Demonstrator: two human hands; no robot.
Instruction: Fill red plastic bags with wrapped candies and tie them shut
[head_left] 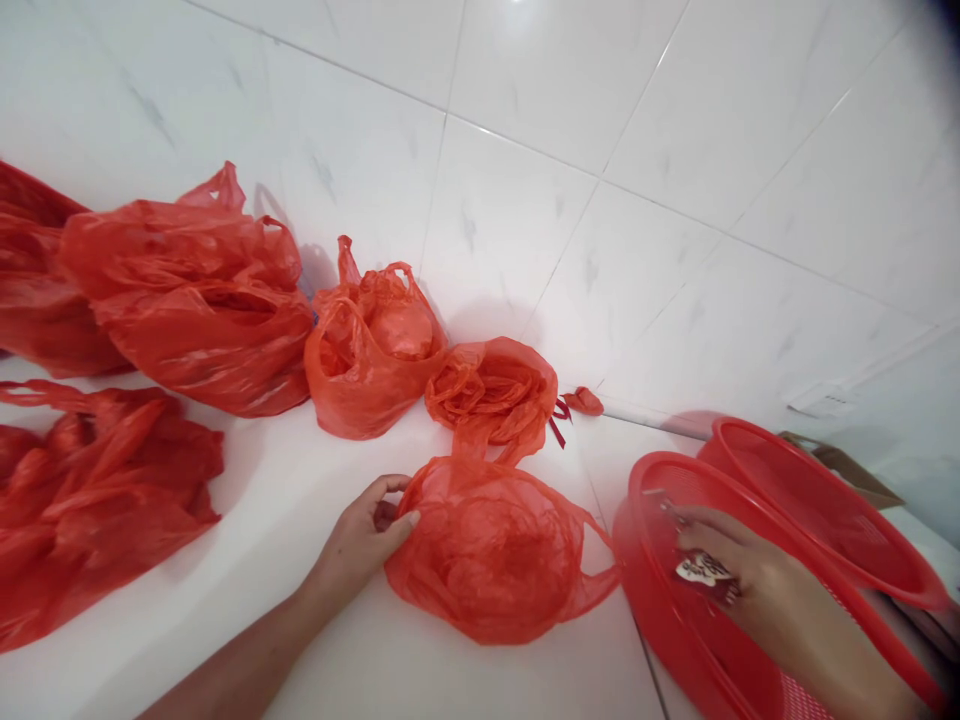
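Observation:
My left hand (366,538) pinches the left rim of a red plastic bag (495,560) between thumb and fingers. The bag stands with its mouth spread wide, and one handle loop reaches right toward a basket. Over the red plastic basket (675,470), my right hand (750,580) is closed on a small snack packet (701,570), brown with white lettering. Motion smears its fingertips somewhat, and the exact kind of snack is too small to tell. Most of the inside of the basket is hidden by that hand and forearm.
A second red basket (825,500) overlaps the first at right, with a brown cardboard piece (847,470) behind. Along the white tiled wall stand several red bags, including a full one (375,350) and a crumpled one (491,385). Another red bag (112,500) lies left.

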